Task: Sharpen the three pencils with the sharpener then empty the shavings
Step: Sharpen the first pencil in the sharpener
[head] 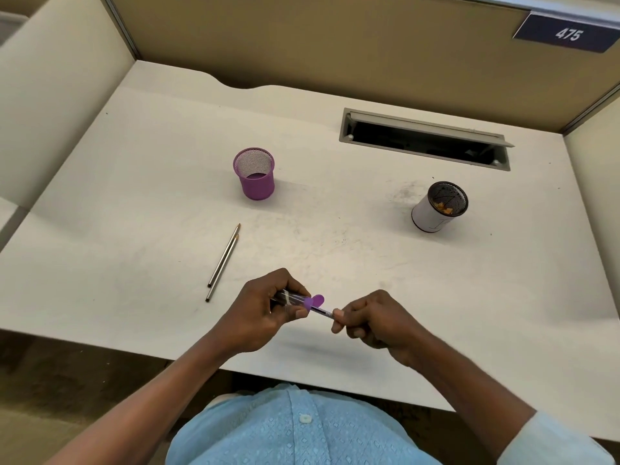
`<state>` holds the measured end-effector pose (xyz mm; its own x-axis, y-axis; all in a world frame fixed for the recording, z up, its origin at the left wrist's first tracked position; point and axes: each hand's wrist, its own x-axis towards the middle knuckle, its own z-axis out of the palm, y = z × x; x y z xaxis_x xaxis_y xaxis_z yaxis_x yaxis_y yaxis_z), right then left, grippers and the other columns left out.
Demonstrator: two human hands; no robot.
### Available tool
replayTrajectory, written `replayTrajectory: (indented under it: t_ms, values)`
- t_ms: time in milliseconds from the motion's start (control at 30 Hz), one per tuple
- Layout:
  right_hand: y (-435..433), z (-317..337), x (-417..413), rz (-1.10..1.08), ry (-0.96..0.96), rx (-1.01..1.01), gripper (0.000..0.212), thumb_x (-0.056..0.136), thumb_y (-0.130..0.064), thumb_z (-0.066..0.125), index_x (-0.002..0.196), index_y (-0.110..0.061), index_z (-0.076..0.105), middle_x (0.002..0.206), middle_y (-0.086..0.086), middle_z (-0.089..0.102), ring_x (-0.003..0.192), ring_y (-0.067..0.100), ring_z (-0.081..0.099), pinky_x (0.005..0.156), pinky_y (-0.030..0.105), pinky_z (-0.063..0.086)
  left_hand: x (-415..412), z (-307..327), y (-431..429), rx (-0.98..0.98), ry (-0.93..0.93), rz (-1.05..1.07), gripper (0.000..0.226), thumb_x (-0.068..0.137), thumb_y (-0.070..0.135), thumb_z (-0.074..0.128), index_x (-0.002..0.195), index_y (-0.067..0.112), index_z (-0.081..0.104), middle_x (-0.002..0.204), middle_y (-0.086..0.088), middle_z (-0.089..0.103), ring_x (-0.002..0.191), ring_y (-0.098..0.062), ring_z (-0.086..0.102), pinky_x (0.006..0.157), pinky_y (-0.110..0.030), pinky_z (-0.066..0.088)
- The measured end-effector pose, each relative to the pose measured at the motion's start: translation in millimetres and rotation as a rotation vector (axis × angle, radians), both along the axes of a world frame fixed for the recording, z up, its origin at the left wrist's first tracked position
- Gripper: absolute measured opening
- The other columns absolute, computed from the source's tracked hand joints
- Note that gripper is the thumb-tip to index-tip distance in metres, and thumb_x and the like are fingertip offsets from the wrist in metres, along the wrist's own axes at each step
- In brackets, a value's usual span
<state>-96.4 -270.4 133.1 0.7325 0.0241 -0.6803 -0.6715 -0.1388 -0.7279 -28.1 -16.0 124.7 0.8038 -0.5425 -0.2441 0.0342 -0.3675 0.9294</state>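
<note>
My left hand (265, 310) grips a clear sharpener (303, 301) with a purple cap, low over the desk's front edge. A pencil (322, 312) is pushed into the sharpener's purple end, and my right hand (367, 325) pinches its other end, most of it hidden in my fingers. Two more pencils (223, 261) lie side by side on the desk to the left of my hands, tips pointing away from me. An empty purple mesh cup (255, 174) stands behind them. A white-wrapped mesh cup (439, 208) with shavings inside stands at the right.
The white desk (151, 182) is closed in by tan partition walls at the back and both sides. An open cable slot (424, 140) is cut into the desk at the back right. Pencil smudges mark the surface near the white cup.
</note>
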Motion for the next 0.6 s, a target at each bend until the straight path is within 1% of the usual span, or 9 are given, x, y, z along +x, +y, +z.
replayTrajectory:
  t_ms: [67,133,200,300,367,433,467,533,600]
  values:
    - [-5,3,2,0.038,0.086,0.097,0.027,0.096,-0.03,0.079,0.086,-0.006,0.086,0.055,0.001,0.051,0.051,0.014,0.028,0.047,0.021,0.022,0,1,0,0.007,-0.006,-0.007,0.021,0.091,0.007,0.087,0.105,0.017,0.076,0.095,0.006,0.08,0.085,-0.012,0.073,0.074,-0.023,0.056]
    - [-4,1,-1,0.075,-0.053,0.054,0.024,0.091,-0.035,0.082,0.087,-0.012,0.086,0.057,0.001,0.06,0.049,0.011,0.038,0.048,0.019,0.029,1,1,0,0.023,-0.008,0.01,0.019,0.092,0.009,0.087,0.105,0.018,0.076,0.095,0.003,0.081,0.087,-0.021,0.073,0.075,-0.035,0.057]
    - [-1,-3,-7,0.079,-0.349,-0.146,0.017,0.083,-0.037,0.087,0.084,-0.021,0.084,0.062,-0.001,0.07,0.052,0.007,0.051,0.053,0.018,0.039,4,2,0,0.03,0.005,0.028,0.015,0.094,0.012,0.086,0.104,0.017,0.077,0.093,-0.001,0.08,0.083,-0.021,0.071,0.075,-0.038,0.057]
    - [-4,-13,-14,0.226,-0.979,-0.643,0.008,0.089,-0.023,0.085,0.087,-0.018,0.08,0.068,-0.006,0.067,0.055,0.008,0.052,0.052,0.024,0.043,3,3,-4,0.034,0.007,0.039,0.012,0.095,0.016,0.085,0.104,0.016,0.078,0.088,0.0,0.077,0.074,-0.007,0.062,0.071,-0.026,0.052]
    - [-6,-16,-17,0.329,-1.189,-0.881,0.008,0.095,-0.024,0.08,0.089,-0.018,0.08,0.066,-0.006,0.062,0.052,0.015,0.051,0.044,0.031,0.039,-1,5,-8,0.027,0.003,0.042,0.012,0.096,0.015,0.085,0.105,0.015,0.077,0.09,-0.003,0.078,0.076,-0.016,0.065,0.072,-0.033,0.054]
    - [-2,-16,-18,0.269,-1.071,-0.819,0.013,0.096,-0.029,0.078,0.086,-0.02,0.081,0.061,-0.007,0.059,0.049,0.014,0.047,0.044,0.03,0.036,-1,8,-9,0.01,-0.018,0.042,0.014,0.094,0.011,0.085,0.105,0.013,0.076,0.094,-0.004,0.079,0.083,-0.026,0.069,0.076,-0.041,0.058]
    - [1,-13,-16,0.194,-0.866,-0.613,0.016,0.095,-0.032,0.078,0.084,-0.021,0.082,0.058,-0.007,0.056,0.049,0.012,0.043,0.046,0.029,0.034,-1,9,-7,0.007,-0.047,0.029,0.016,0.093,0.009,0.086,0.105,0.013,0.076,0.095,-0.002,0.079,0.084,-0.024,0.071,0.077,-0.041,0.059]
    - [-2,-5,-9,0.064,-0.319,-0.11,0.024,0.093,-0.036,0.077,0.083,-0.015,0.085,0.053,-0.004,0.049,0.049,0.01,0.035,0.049,0.025,0.029,-1,11,-5,-0.001,-0.104,-0.025,0.019,0.091,0.004,0.087,0.104,0.012,0.075,0.096,0.003,0.078,0.085,-0.016,0.073,0.072,-0.029,0.058]
    - [-8,1,-5,0.068,-0.003,0.119,0.031,0.095,-0.036,0.076,0.085,-0.008,0.084,0.054,-0.001,0.046,0.05,0.012,0.029,0.049,0.022,0.022,-2,12,-5,-0.011,-0.132,-0.064,0.02,0.09,0.002,0.087,0.104,0.01,0.075,0.095,0.006,0.076,0.084,-0.009,0.072,0.073,-0.015,0.053]
